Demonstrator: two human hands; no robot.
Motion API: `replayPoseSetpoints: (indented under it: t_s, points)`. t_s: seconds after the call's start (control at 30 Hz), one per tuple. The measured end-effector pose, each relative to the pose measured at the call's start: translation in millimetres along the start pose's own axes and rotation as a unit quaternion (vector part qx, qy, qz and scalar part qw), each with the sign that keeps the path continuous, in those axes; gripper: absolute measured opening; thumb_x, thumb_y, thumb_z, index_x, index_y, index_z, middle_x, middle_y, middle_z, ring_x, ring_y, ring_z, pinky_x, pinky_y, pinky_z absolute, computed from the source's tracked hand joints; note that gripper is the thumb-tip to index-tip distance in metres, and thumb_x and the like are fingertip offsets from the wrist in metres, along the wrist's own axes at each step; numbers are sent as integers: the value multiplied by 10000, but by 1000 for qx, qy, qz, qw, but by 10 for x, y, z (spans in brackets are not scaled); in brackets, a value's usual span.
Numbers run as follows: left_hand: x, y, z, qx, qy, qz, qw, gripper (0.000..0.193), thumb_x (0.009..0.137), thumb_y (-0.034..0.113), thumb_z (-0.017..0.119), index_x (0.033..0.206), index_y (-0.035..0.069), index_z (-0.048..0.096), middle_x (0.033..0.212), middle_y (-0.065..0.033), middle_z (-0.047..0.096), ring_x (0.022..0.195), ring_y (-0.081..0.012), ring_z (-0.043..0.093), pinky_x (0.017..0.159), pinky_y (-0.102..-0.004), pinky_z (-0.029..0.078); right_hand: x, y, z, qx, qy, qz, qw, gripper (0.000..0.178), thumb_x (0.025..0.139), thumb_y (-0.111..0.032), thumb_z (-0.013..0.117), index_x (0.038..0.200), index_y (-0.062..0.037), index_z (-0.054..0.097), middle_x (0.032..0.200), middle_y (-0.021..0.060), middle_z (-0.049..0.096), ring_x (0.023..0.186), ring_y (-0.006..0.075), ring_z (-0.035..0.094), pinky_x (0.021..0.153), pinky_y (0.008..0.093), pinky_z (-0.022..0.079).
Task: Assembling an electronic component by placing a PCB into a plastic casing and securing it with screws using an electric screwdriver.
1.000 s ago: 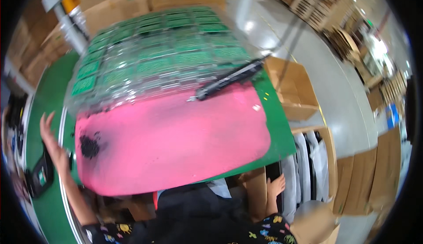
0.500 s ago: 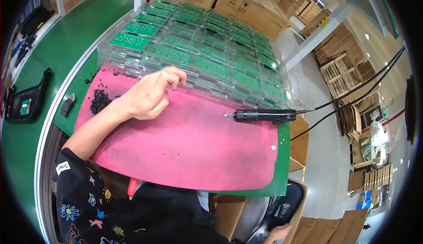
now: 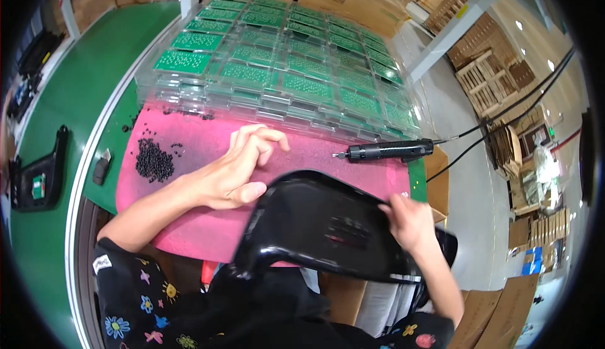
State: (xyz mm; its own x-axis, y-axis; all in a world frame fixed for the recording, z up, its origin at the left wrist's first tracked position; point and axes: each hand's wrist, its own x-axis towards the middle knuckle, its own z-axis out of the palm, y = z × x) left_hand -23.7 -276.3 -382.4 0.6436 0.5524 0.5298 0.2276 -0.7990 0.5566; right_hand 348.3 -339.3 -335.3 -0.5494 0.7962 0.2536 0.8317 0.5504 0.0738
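Stack of clear plastic trays [image 3: 277,113] across the bench's far side, green circuit boards [image 3: 307,87] set in rows. Pink mat [image 3: 205,226] in front. Glossy black plastic shell [image 3: 309,223] over the mat's near right part, before the torso. Black electric screwdriver [image 3: 387,151] lying by the trays, bit leftward. Right hand [image 3: 411,223] closed on the shell's right edge. Left hand [image 3: 236,171] half-open, fingers loosely curled, nothing seen in it; thumb beside shell's left edge, contact unclear. Small black screws [image 3: 154,161] heaped at mat's left.
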Motion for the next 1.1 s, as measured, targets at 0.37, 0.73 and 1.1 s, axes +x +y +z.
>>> replayPoseSetpoints:
  t_s: [0.37, 0.73, 1.1]
  points:
    - [77, 231, -54, 53, -12, -98, 994, 377, 737, -75, 564, 1074, 91, 546, 1307, -144, 434, 1152, -382, 417, 962, -487, 382, 1809, 1303, 493, -166, 52, 155, 972, 377, 854, -105, 527, 1227, -73, 568, 1292, 153, 508, 1200, 315, 498, 937, 500, 456]
    - [155, 338, -63, 104, -104, -90, 985, 442, 622, -143, 510, 996, 43, 651, 1335, -119, 518, 1250, -346, 456, 1033, -428, 343, 1897, 1421, 688, -198, 166, 65, 964, 557, 767, 18, 520, 1322, -16, 483, 1386, 69, 484, 1297, 254, 436, 1063, 459, 325]
    - [66, 419, -240, 224, -50, -227, 946, 270, 715, -4, 570, 979, 13, 628, 1128, -137, 587, 1094, -329, 558, 984, -477, 387, 1263, -250, -214, 171, 364, -87, 912, 288, 845, 158, 508, 1078, 42, 632, 1105, 143, 643, 1032, 236, 634, 890, 295, 487]
